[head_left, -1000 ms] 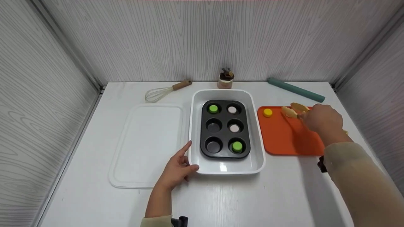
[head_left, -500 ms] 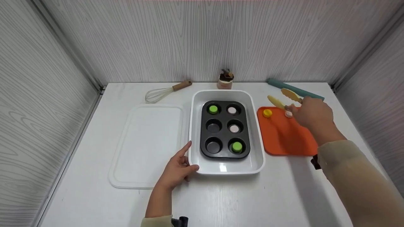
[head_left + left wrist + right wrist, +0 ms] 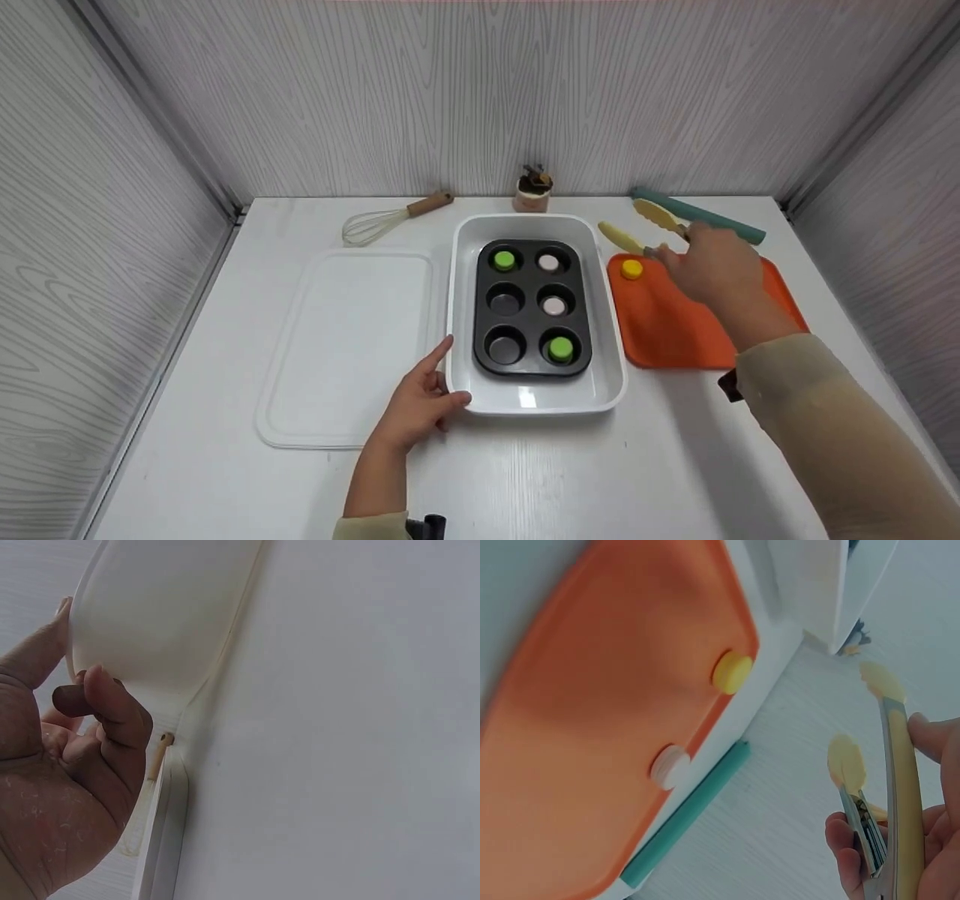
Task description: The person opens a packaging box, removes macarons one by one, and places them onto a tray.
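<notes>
My left hand (image 3: 420, 409) holds the near left corner of a white rectangular tub (image 3: 525, 409), thumb at the rim and index finger along the side. Inside the tub lies a dark muffin pan (image 3: 530, 324). Its cups hold two green discs (image 3: 504, 260) and two pale pink discs (image 3: 554, 306); two left cups are bare. My right hand (image 3: 716, 262) grips tongs (image 3: 904, 795) with yellow tips, spread apart with nothing between them. They hang over the far edge of an orange tray (image 3: 675, 337). On that tray sit a yellow disc (image 3: 732, 673) and a pale pink disc (image 3: 670, 767), the latter hidden in the head view.
A translucent lid (image 3: 349, 345) lies flat left of the tub. Along the back are a whisk (image 3: 379, 223), a small potted ornament (image 3: 533, 191) and a green rod (image 3: 720, 219). Wood-grain panels (image 3: 450, 97) wall the table at back and sides.
My right hand has moved left with the tongs, which lifted off the orange tray and spread wider. The pink disc that showed beneath them half a second ago is now behind the hand.
</notes>
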{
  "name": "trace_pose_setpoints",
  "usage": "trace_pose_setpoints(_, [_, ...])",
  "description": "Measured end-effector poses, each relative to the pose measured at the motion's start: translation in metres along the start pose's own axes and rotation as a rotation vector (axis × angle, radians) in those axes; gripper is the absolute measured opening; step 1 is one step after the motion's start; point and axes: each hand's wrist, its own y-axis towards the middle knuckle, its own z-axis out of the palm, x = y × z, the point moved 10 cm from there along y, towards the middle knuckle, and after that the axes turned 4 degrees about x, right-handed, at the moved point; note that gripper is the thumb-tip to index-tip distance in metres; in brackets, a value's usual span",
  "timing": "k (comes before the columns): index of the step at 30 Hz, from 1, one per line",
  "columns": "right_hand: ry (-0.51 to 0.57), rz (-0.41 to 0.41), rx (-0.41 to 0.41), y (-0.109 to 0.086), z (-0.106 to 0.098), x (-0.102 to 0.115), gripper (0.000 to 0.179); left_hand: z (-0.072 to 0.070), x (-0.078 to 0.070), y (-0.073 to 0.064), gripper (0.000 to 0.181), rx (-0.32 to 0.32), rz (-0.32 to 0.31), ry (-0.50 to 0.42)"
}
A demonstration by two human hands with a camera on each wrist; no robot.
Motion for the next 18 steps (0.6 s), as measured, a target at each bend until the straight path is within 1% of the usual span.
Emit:
trace_pose_setpoints(4, [-0.002,-0.057,-0.013,-0.002,0.006,0.024,0.071,-0.001,-0.002,-0.001,0.095,-0.011,-0.006,0.004])
trace_pose_setpoints(8, [-0.001,-0.113,-0.013,-0.003,0.014,0.051,0.067,0.000,-0.004,-0.001,0.094,-0.005,-0.003,0.003])
trace_pose_setpoints(14, [-0.053,-0.168,0.042,-0.002,0.023,0.084,0.071,0.002,-0.003,-0.001,0.094,0.006,0.002,-0.004])
trace_pose_setpoints(18, [-0.088,-0.209,0.065,-0.001,0.026,0.101,0.067,0.001,-0.001,-0.001,0.095,0.003,-0.002,-0.025])
